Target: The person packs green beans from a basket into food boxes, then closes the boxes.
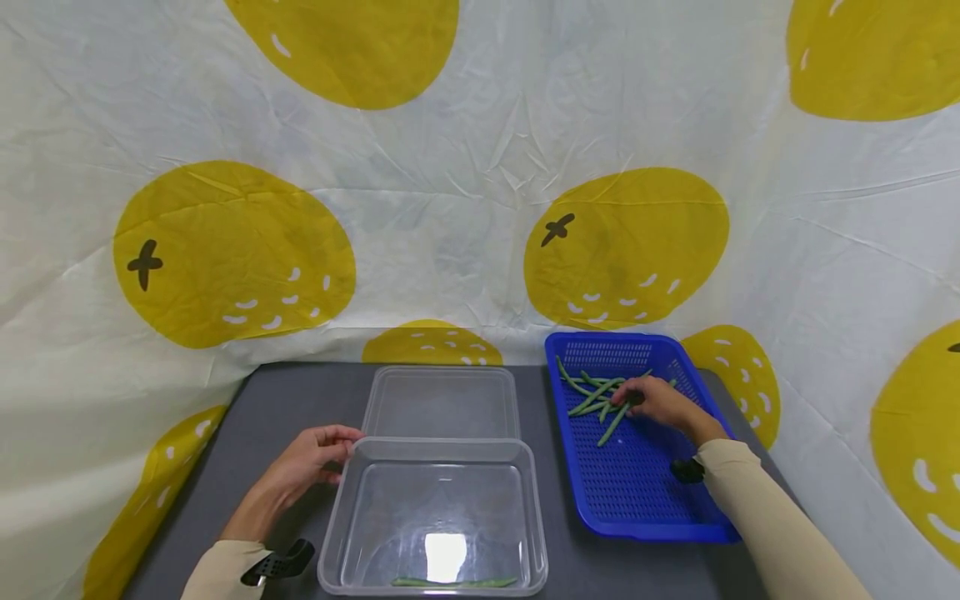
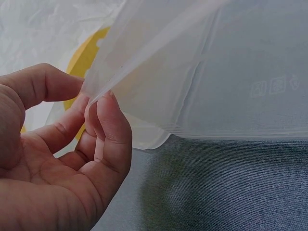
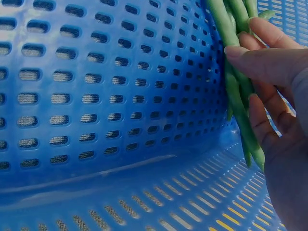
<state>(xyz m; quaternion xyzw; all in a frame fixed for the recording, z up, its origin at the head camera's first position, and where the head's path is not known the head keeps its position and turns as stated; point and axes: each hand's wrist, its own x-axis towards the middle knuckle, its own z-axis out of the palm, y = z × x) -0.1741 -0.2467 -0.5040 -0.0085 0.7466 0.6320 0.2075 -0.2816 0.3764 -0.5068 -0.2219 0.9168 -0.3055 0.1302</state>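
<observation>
At the upper left corner of a clear plastic container (image 1: 442, 448), my left hand (image 1: 307, 462) pinches the rim between thumb and fingers. The left wrist view shows the container's corner (image 2: 108, 79) between the fingertips. One or more thin green beans (image 1: 454, 582) lie along the container's near side. My right hand (image 1: 654, 400) is inside a blue perforated basket (image 1: 630, 496), its thumb and fingers on a green bean (image 1: 615, 427). Several other green beans (image 1: 581, 406) lie loosely beside it, toward the basket's far left. In the right wrist view, the thumb presses against a bean (image 3: 236, 98).
A flat clear lid (image 1: 442, 402) lies behind the container on the dark grey table (image 1: 300, 400). The basket stands to the container's right, a strip of table between them. A white cloth (image 1: 450, 250) with yellow fruit prints hangs behind and at both sides.
</observation>
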